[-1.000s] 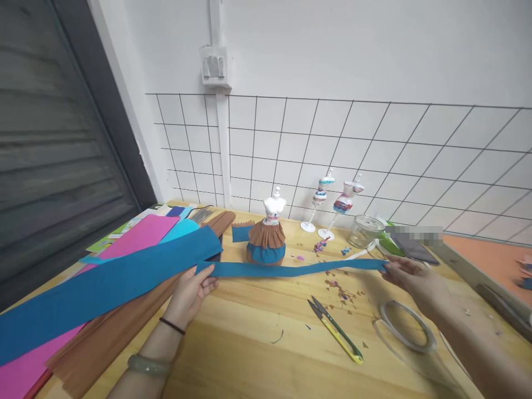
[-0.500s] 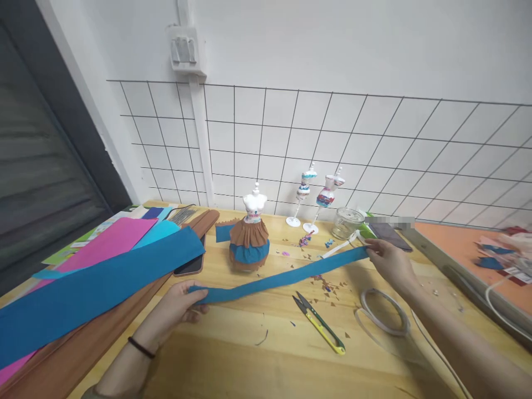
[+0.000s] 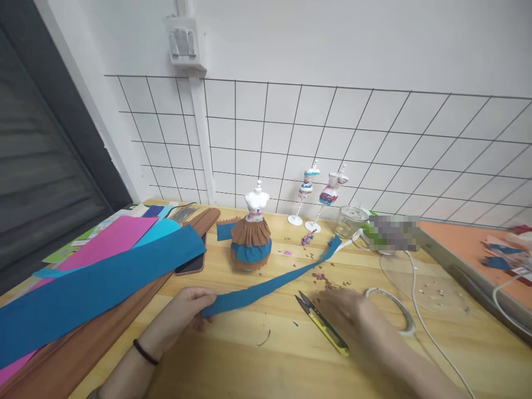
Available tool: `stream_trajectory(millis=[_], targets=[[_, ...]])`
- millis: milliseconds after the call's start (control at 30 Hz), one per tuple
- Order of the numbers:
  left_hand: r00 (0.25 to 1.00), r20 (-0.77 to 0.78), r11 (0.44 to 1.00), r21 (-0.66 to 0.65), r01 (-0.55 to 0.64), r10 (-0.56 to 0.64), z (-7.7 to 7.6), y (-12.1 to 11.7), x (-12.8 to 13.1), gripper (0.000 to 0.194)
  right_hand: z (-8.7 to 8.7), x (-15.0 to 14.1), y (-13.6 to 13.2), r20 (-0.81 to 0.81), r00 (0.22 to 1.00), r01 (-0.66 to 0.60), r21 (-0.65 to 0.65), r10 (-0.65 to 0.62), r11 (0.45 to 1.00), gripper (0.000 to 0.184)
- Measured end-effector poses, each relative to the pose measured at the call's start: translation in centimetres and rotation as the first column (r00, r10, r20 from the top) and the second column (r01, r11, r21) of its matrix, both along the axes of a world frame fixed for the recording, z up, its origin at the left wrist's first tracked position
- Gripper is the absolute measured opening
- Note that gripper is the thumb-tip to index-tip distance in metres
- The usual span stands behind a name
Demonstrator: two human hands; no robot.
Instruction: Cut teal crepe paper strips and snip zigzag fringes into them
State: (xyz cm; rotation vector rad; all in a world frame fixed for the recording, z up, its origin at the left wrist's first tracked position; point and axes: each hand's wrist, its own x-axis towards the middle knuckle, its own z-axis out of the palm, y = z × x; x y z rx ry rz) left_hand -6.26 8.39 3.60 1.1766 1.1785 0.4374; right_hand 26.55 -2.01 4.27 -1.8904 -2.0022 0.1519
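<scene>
My left hand (image 3: 193, 306) pinches one end of a long blue paper strip (image 3: 270, 284) between thumb and fingers. The strip runs up to the right, its far end near the glass jar. My right hand (image 3: 351, 310) is blurred by motion just right of the yellow-handled thread snips (image 3: 322, 324); its fingers are hard to make out. Behind the strip stands a small white dress form (image 3: 256, 205) wearing a skirt of pleated brown and blue paper (image 3: 250, 252).
Blue, pink and brown paper sheets (image 3: 103, 282) lie at left, partly over a phone (image 3: 191, 266). Two small dress forms (image 3: 305, 191) stand by the wall beside a glass jar (image 3: 351, 221). A tape roll (image 3: 393, 307), a white cable (image 3: 415, 293) and scattered scraps are at right.
My right hand has let go of the blue strip's far end and come down and nearer, beside the snips. The strip's right end has dropped back; my left hand still holds the other end.
</scene>
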Motion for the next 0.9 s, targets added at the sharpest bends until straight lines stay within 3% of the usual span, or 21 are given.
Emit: stream_trajectory(millis=[33, 67, 200, 300, 400, 500, 567, 633, 700, 767, 833, 900], targets=[[1.0, -0.004, 1.0, 0.001, -0.001, 0.001, 0.0, -0.1, 0.1, 0.03, -0.4, -1.2, -0.6, 0.05, 0.988, -0.145, -0.011, 0.145, 0.989, 0.026], [1.0, -0.014, 1.0, 0.004, -0.002, 0.002, 0.0, -0.1, 0.1, 0.03, -1.0, -2.2, -1.1, 0.101, 0.977, -0.191, 0.01, 0.189, 0.981, 0.027], [0.998, -0.033, 0.999, -0.009, 0.044, -0.044, -0.2, -0.4, 0.5, 0.027, -3.2, -3.2, -1.6, 0.345, 0.914, -0.282, 0.159, 0.214, 0.946, 0.031], [0.992, -0.008, 0.992, -0.026, 0.123, -0.124, -0.2, -0.7, 0.7, 0.034, -4.2, -2.6, -1.8, 0.384, 0.9, -0.305, 0.214, 0.207, 0.928, 0.035], [0.98, 0.026, 0.979, -0.051, 0.198, -0.197, 0.2, -1.1, 1.0, 0.036, -4.0, -2.3, -2.2, 0.24, 0.962, -0.182, 0.197, 0.132, 0.963, 0.035], [0.972, 0.078, 0.971, -0.077, 0.227, -0.221, 0.2, -1.5, 1.2, 0.037, -2.9, -3.4, -2.6, -0.14, 0.99, 0.016, 0.052, -0.008, 0.999, 0.032], [0.962, 0.133, 0.963, -0.095, 0.252, -0.239, -0.1, -1.7, 1.2, 0.039, -2.2, -4.8, -2.8, -0.469, 0.881, 0.029, -0.097, -0.072, 0.995, 0.03], [0.94, 0.199, 0.949, -0.101, 0.3, -0.276, -0.7, -1.8, 1.3, 0.041, -1.7, -6.7, -3.0, -0.72, 0.668, -0.004, -0.257, -0.188, 0.966, 0.032], [0.916, 0.263, 0.938, -0.091, 0.335, -0.302, -1.2, -1.9, 1.4, 0.039, -1.7, -8.7, -3.1, -0.824, 0.469, -0.098, -0.407, -0.318, 0.908, 0.037], [0.897, 0.322, 0.938, -0.066, 0.34, -0.303, -1.5, -2.1, 1.7, 0.036, -2.0, -10.4, -3.1, -0.865, 0.314, -0.227, -0.469, -0.391, 0.854, 0.04], [0.89, 0.354, 0.946, -0.041, 0.32, -0.286, -1.7, -2.3, 2.0, 0.034, -2.6, -11.6, -3.0, -0.871, 0.23, -0.306, -0.489, -0.435, 0.817, 0.042], [0.89, 0.368, 0.954, -0.02, 0.298, -0.27, -1.7, -2.5, 2.4, 0.035, -3.2, -12.4, -2.8, -0.887, 0.255, -0.269, -0.447, -0.384, 0.853, 0.041]])
